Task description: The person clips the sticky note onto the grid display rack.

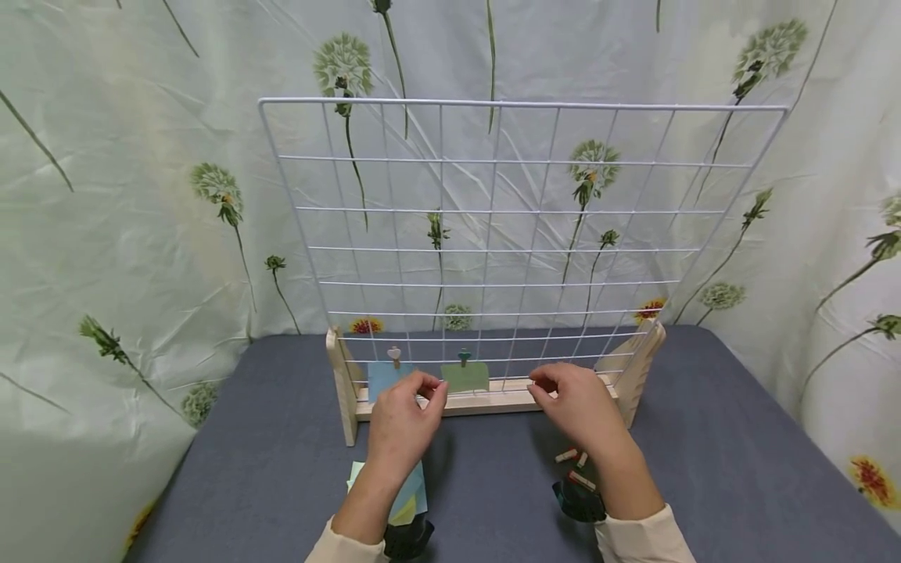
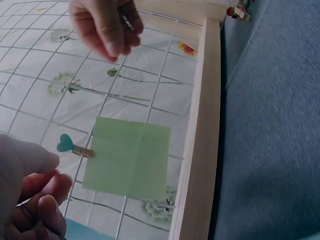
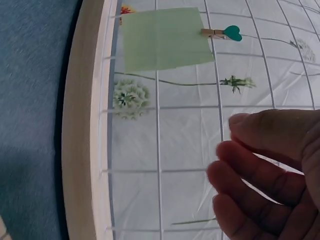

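Green note (image 1: 466, 378): was clipped toward the bench's (image 1: 267, 453) far edge!
Left hand (image 1: 404, 413): was held narrow.
Right hand (image 1: 579, 400): likewise!

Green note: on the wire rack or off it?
On: a heart-topped clip grips the green note by its upper edge at the wire rack.

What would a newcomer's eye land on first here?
First, the white wire grid, standing in a wooden stand on the dark table, with a flowered backdrop behind. Next, the green note low on the grid, held by a teal heart-topped clip, with a blue note to its left in the head view. The left hand and right hand flank the green note, seemingly empty.
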`<action>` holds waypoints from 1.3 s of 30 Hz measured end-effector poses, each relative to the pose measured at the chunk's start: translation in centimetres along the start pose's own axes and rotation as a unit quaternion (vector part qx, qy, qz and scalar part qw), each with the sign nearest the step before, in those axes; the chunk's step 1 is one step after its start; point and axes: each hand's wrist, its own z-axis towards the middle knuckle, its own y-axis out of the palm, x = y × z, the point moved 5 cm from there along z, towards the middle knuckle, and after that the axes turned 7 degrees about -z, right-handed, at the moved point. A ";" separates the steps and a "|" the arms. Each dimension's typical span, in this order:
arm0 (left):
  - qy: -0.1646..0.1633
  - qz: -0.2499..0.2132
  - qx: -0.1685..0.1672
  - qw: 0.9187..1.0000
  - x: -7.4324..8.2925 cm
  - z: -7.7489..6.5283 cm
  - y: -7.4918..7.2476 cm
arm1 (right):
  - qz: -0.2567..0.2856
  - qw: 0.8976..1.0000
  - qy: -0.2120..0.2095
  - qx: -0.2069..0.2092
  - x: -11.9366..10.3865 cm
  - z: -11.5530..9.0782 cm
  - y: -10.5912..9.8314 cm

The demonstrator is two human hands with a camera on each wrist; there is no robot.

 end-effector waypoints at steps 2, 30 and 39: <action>-0.002 0.012 -0.009 1.000 -0.3 -0.1 0.0 | 0.001 1.000 0.004 -0.012 0.4 -0.2 0.1; 0.003 0.044 -0.220 0.974 -3.1 -1.7 0.3 | -0.016 0.997 0.008 -0.079 4.8 -2.7 0.3; -0.003 0.039 -0.263 0.964 -3.8 -2.4 -0.3 | 0.012 0.980 0.017 -0.198 5.5 -3.6 0.9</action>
